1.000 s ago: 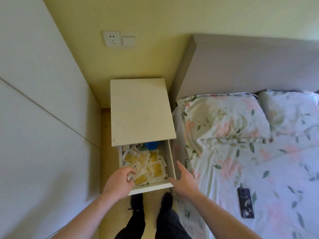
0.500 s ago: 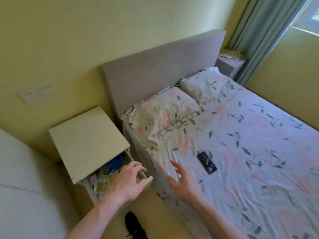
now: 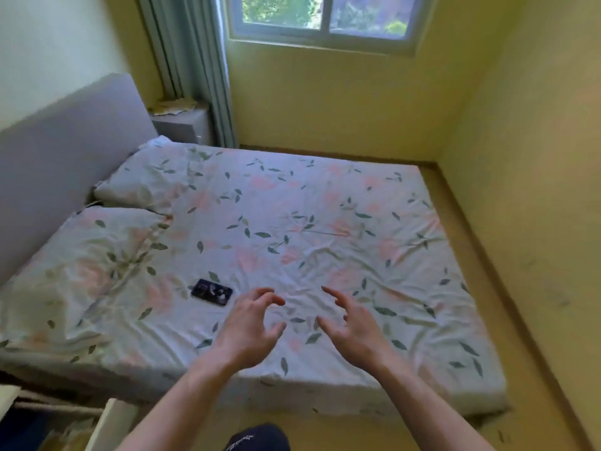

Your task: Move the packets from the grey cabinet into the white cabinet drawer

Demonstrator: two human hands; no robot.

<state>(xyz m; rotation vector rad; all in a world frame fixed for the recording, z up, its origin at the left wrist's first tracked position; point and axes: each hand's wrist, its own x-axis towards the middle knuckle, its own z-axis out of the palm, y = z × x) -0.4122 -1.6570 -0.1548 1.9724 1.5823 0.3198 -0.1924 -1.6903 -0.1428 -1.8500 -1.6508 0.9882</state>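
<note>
The grey cabinet [image 3: 183, 125] stands in the far corner past the bed, beside the curtain, with crumpled packets [image 3: 174, 105] lying on its top. Only a corner of the white cabinet drawer [image 3: 107, 424] shows at the bottom left edge; its contents are blurred. My left hand [image 3: 250, 327] and my right hand [image 3: 351, 323] hover side by side over the near part of the bed, fingers spread and curled, holding nothing.
A bed [image 3: 325, 239] with a floral sheet and two pillows fills the middle. A dark phone [image 3: 211, 291] lies on it just left of my left hand. A narrow floor strip [image 3: 471, 222] runs along the bed's right side. The window [image 3: 322, 17] is opposite.
The view has swung right from the white cabinet to the bed and window. My left hand has left the open drawer; both hands now hang over the bed.
</note>
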